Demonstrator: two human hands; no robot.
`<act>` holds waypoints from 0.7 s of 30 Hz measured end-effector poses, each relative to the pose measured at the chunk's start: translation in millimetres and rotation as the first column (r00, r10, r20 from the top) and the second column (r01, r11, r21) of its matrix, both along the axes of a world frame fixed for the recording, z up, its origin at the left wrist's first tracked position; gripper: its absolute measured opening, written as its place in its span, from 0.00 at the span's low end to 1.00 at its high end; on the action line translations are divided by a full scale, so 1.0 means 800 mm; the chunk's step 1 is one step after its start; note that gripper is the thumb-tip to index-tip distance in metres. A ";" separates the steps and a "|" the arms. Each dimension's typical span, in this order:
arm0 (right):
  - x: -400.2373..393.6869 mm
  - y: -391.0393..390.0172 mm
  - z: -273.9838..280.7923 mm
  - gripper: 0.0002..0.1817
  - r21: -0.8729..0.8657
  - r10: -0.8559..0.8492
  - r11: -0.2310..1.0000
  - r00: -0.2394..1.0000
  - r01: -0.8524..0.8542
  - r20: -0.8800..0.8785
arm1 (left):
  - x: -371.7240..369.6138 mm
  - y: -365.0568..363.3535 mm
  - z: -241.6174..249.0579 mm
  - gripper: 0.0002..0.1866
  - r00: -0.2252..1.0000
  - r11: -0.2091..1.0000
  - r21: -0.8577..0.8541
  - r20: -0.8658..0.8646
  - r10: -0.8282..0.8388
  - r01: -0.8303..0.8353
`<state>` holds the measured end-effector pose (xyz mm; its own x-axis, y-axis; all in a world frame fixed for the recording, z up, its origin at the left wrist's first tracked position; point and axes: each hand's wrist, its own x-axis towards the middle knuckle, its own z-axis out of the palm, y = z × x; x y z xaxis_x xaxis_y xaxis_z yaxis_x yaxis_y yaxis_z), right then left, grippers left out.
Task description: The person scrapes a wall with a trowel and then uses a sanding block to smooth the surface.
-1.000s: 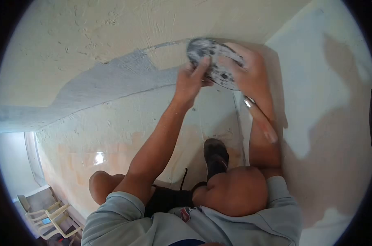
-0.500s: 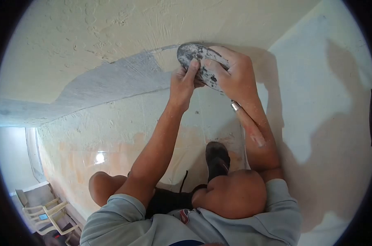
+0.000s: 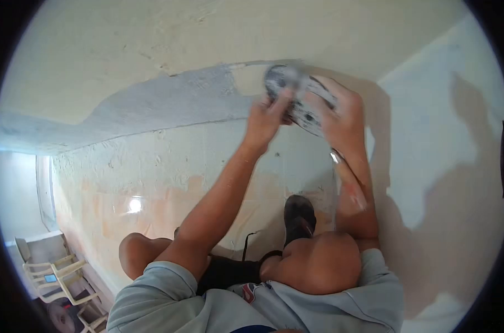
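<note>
Both hands grip a flat, oval black pad [image 3: 309, 115] smeared with whitish dust, held against the lower part of the plastered wall. My left hand [image 3: 270, 114] is closed on its left end, thumb on top, somewhat blurred. On its right side my right hand [image 3: 340, 108] is closed, thumb across the face. A tool with a wooden handle [image 3: 349, 183] and a metal collar hangs under my right wrist, along the forearm; its far end is hidden. Beside the pad, the wall [image 3: 168, 97] shows a grey band under a cream coat.
The smeared, tiled floor [image 3: 207, 161] lies under my arms, with my shoe [image 3: 299, 216] on it. A pale side wall [image 3: 429, 166] rises on the right. Cream plastic chairs [image 3: 68, 272] and a round dark object [image 3: 63, 316] stand at the lower left.
Both hands and the pad have moved a little to the right and slightly down in view. The hanging tool has shifted right with them. Both hands keep their hold.
</note>
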<state>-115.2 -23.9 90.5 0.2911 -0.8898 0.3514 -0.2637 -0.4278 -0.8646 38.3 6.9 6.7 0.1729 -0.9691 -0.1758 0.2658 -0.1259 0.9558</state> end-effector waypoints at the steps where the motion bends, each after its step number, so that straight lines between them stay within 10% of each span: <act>1: -0.008 0.000 -0.004 0.13 0.009 0.015 1.000 0.999 -0.016 0.051 | -0.012 0.000 0.004 0.18 0.997 0.999 -0.022 -0.073 0.022 -0.024; 5: 0.052 -0.011 -0.009 0.14 -0.220 0.037 0.973 0.992 -0.064 -0.122 | 0.019 0.007 0.000 0.18 0.946 0.970 -0.053 -0.241 0.216 -0.235; 14: 0.035 0.015 0.009 0.11 -0.084 0.018 0.996 1.000 -0.020 -0.024 | 0.006 0.016 0.021 0.22 0.992 0.999 0.049 -0.127 -0.018 0.024; 21: 0.036 0.011 0.042 0.12 -0.221 0.016 0.970 0.941 -0.096 -0.339 | 0.011 0.003 0.008 0.21 0.981 0.996 -0.093 -0.189 -0.036 0.018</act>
<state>-86.3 -15.0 123.8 0.4739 -0.7741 0.4197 -0.4878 -0.6276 -0.6068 47.3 9.4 12.8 0.1183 -0.9863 -0.1146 0.4414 -0.0512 0.8959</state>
